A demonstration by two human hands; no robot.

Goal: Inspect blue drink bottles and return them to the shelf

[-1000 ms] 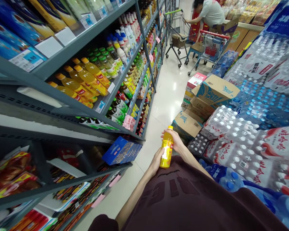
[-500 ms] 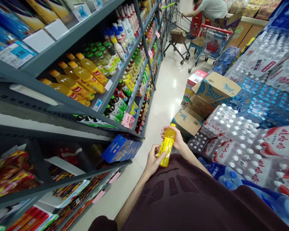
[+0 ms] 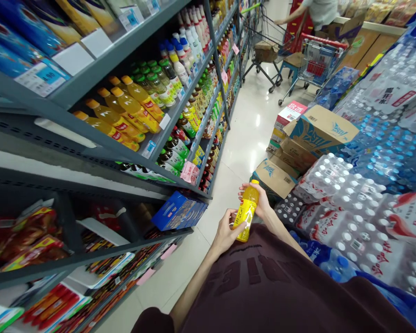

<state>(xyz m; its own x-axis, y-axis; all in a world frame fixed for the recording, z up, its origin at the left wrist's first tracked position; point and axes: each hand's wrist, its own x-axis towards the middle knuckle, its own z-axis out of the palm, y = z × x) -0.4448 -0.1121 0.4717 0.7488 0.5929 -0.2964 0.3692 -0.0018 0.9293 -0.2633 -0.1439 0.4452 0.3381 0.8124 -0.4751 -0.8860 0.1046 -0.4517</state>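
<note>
I hold a small yellow juice bottle (image 3: 247,210) with a yellow cap in front of my chest, tilted with its top to the right. My left hand (image 3: 226,230) grips its lower half, thumb over the label. My right hand (image 3: 261,201) wraps the upper part near the cap from behind. Similar yellow-capped bottles (image 3: 125,115) lie in rows on the grey shelf to my left, well above and apart from my hands.
Grey shelving (image 3: 100,152) full of drinks and snacks lines the left. Cardboard boxes (image 3: 315,134) and shrink-wrapped water packs (image 3: 350,203) crowd the right. A narrow tiled aisle (image 3: 246,138) runs ahead to two shopping carts (image 3: 312,60) and a person (image 3: 315,11).
The bottle has tipped from upright to slanting right. My left hand shifted from under it to gripping its side. The view drifted slightly right.
</note>
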